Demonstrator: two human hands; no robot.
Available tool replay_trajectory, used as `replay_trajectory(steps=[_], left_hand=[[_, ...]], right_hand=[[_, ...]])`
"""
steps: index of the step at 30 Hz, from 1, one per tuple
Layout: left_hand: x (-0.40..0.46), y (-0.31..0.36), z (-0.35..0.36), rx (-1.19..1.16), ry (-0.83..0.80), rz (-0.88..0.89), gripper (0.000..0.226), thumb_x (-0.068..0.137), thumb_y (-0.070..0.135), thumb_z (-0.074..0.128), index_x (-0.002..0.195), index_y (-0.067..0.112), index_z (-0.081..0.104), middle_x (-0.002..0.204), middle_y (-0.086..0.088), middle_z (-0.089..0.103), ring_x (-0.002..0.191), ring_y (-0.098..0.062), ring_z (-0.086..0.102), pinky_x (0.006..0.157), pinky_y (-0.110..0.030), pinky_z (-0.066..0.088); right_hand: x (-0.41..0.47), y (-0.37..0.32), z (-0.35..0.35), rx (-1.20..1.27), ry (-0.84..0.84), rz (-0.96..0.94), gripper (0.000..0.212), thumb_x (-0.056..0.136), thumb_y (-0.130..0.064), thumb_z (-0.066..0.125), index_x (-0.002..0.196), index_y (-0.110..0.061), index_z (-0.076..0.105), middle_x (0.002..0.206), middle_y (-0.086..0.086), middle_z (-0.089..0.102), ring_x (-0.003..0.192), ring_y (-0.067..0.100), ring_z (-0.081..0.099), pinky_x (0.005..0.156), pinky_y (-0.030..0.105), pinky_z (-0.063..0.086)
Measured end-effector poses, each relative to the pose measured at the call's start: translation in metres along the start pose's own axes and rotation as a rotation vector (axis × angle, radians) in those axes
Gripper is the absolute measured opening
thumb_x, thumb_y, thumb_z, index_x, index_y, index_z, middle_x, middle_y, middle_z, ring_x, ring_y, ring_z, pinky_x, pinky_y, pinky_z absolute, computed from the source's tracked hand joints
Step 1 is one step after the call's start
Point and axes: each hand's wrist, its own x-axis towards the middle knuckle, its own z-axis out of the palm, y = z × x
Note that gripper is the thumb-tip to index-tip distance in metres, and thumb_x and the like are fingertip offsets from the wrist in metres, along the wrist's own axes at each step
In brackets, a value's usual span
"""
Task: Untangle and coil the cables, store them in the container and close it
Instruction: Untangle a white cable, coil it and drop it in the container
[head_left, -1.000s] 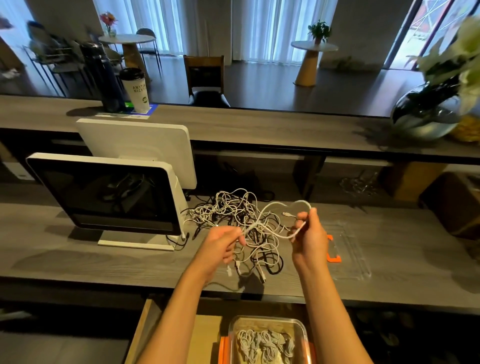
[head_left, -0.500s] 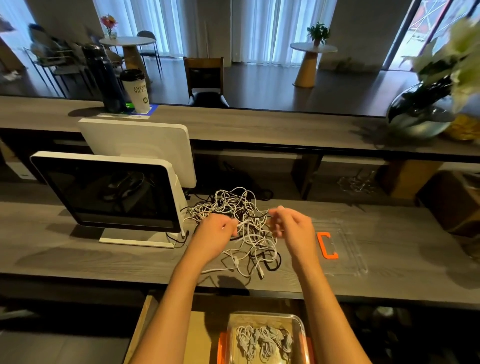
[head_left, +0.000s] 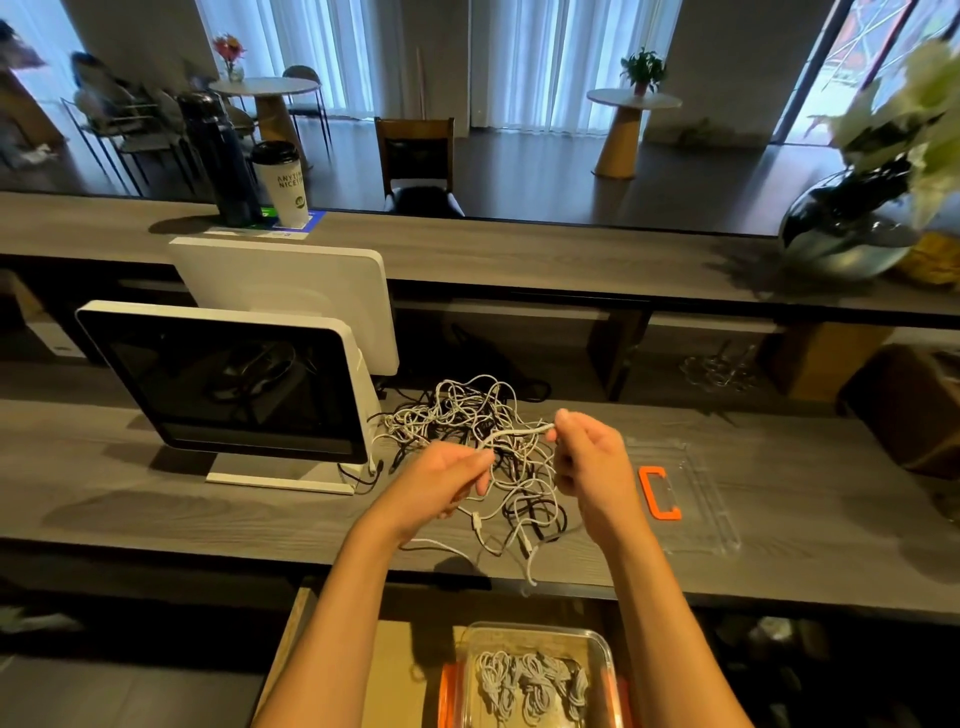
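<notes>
Both hands pinch thin white cable (tangled heap behind).

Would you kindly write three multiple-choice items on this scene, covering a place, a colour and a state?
1. Where is the lid?
A. on the container
B. on the desk, right of the tangle
C. on the monitor

2. The lid's clip is:
A. orange
B. green
C. blue

3. The container is:
A. closed
B. open, holding cables
C. open, bare

Key: 1 B, it lies flat beside the tangle. 2 A, the clip shows orange. 3 B, cables lie inside, uncovered.
</notes>
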Motion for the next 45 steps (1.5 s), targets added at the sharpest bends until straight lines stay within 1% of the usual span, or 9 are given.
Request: replay_trajectory(steps=[3, 7, 12, 17, 23, 27, 33, 37, 45], left_hand=[[0.001, -0.005, 0.001, -0.057, -0.050, -0.027, 0.039, 0.099, 0.043, 0.050, 0.072, 0.017, 0.064, 0.051, 0.006, 0.033, 0.045, -0.013, 0.024, 0.043, -0.023, 0.023], [0.006, -0.003, 0.007, -0.139, 0.313, 0.077, 0.030, 0.104, 0.029, 0.047, 0.105, 0.013, 0.072, 0.060, -0.001, 0.051, 0.049, -0.016, 0.048, 0.045, -0.029, 0.046], [0.008, 0.012, 0.019, -0.863, 0.322, 0.123, 0.033, 0.103, 0.028, 0.041, 0.127, 0.012, 0.059, 0.119, -0.009, 0.072, 0.112, -0.024, 0.068, 0.096, -0.045, 0.054], [0.011, 0.024, 0.010, -1.392, 0.469, 0.137, 0.030, 0.106, 0.030, 0.041, 0.114, 0.010, 0.062, 0.066, 0.001, 0.053, 0.058, -0.008, 0.054, 0.069, -0.028, 0.052], [0.007, 0.014, 0.000, -0.376, 0.794, 0.069, 0.034, 0.108, 0.029, 0.039, 0.099, 0.013, 0.067, 0.067, 0.002, 0.046, 0.049, -0.007, 0.041, 0.049, -0.025, 0.039], [0.009, 0.016, 0.014, 0.307, 0.573, -0.013, 0.038, 0.105, 0.034, 0.038, 0.093, 0.017, 0.070, 0.073, -0.002, 0.059, 0.066, -0.018, 0.054, 0.059, -0.029, 0.038], [-0.007, 0.019, 0.025, -0.104, -0.046, -0.265, 0.067, 0.098, 0.068, 0.031, 0.080, 0.011, 0.061, 0.059, 0.005, 0.040, 0.049, -0.008, 0.028, 0.042, -0.021, 0.020], [-0.012, 0.017, 0.020, 0.016, -0.325, -0.187, 0.041, 0.098, 0.054, 0.052, 0.074, 0.020, 0.050, 0.060, 0.008, 0.038, 0.049, -0.008, 0.028, 0.040, -0.017, 0.023], [-0.005, 0.006, 0.007, -0.011, 0.322, -0.132, 0.048, 0.106, 0.041, 0.038, 0.084, 0.007, 0.063, 0.074, -0.010, 0.067, 0.060, -0.022, 0.066, 0.063, -0.036, 0.061]], right_hand=[[0.001, 0.005, 0.001, -0.024, 0.070, -0.011, 0.036, 0.103, -0.028, 0.049, 0.071, -0.019, 0.060, 0.050, -0.006, 0.034, 0.044, 0.010, 0.027, 0.044, 0.024, 0.020], [-0.001, 0.008, 0.002, -0.093, -0.061, 0.079, 0.027, 0.097, -0.027, 0.060, 0.075, -0.013, 0.065, 0.051, -0.006, 0.037, 0.047, 0.012, 0.029, 0.042, 0.023, 0.023], [-0.003, 0.008, 0.009, -0.091, -0.215, 0.093, 0.026, 0.097, -0.024, 0.061, 0.082, -0.007, 0.072, 0.052, -0.005, 0.037, 0.047, 0.010, 0.028, 0.046, 0.027, 0.020], [-0.007, 0.014, 0.003, -0.194, -0.324, 0.084, 0.022, 0.096, -0.021, 0.063, 0.089, -0.005, 0.076, 0.054, 0.001, 0.046, 0.047, 0.011, 0.037, 0.044, 0.022, 0.031], [-0.011, 0.012, -0.007, -0.219, -0.482, 0.012, 0.012, 0.092, -0.015, 0.067, 0.093, -0.009, 0.077, 0.078, 0.011, 0.065, 0.070, 0.023, 0.055, 0.066, 0.031, 0.046], [-0.014, 0.005, 0.004, -0.124, -0.425, -0.070, 0.018, 0.098, -0.009, 0.057, 0.094, -0.009, 0.075, 0.064, 0.011, 0.051, 0.052, 0.015, 0.047, 0.046, 0.024, 0.044], [-0.009, 0.011, 0.007, -0.204, -0.156, -0.102, 0.010, 0.089, -0.014, 0.071, 0.083, -0.013, 0.078, 0.063, 0.006, 0.066, 0.051, 0.010, 0.045, 0.048, 0.023, 0.035], [-0.009, 0.015, 0.006, -0.150, -0.147, -0.038, 0.004, 0.083, -0.010, 0.076, 0.080, -0.009, 0.078, 0.061, 0.001, 0.064, 0.054, 0.010, 0.049, 0.052, 0.024, 0.039], [-0.011, 0.018, -0.004, -0.161, -0.127, 0.045, 0.008, 0.083, -0.017, 0.078, 0.075, -0.014, 0.079, 0.064, 0.008, 0.068, 0.059, 0.012, 0.056, 0.057, 0.024, 0.046]])
